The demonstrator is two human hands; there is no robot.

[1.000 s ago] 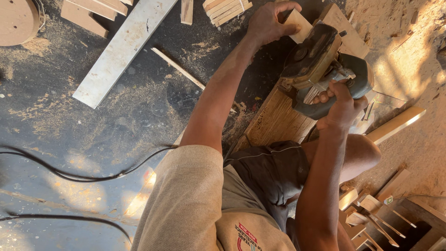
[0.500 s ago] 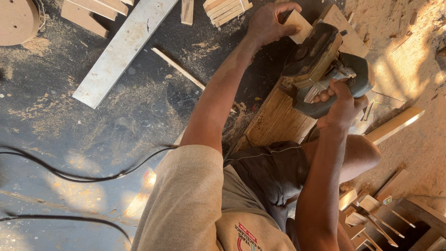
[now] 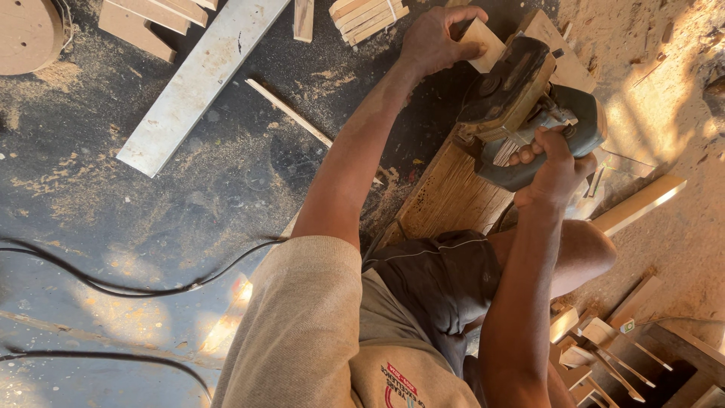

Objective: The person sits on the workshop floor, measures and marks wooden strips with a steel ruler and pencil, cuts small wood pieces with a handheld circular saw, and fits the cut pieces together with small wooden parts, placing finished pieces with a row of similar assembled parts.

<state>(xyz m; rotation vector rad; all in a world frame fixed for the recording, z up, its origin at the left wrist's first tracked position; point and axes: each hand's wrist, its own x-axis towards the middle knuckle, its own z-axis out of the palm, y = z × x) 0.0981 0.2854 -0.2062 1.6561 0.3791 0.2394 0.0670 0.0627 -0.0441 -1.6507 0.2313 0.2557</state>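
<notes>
My left hand (image 3: 436,38) reaches forward and holds a small pale wooden block (image 3: 485,41) against the front of a hand-held power saw (image 3: 521,91). My right hand (image 3: 550,162) is closed around the saw's grey-green handle. The saw rests on a brown wooden board (image 3: 451,195) that lies across my knee (image 3: 585,253). The blade is hidden under the tool's body.
A long pale plank (image 3: 200,79) and a thin stick (image 3: 291,113) lie on the dusty dark floor to the left. Black cables (image 3: 113,285) cross the lower left. A round wooden disc (image 3: 26,30), bundled strips (image 3: 366,13) and offcuts (image 3: 604,340) lie around.
</notes>
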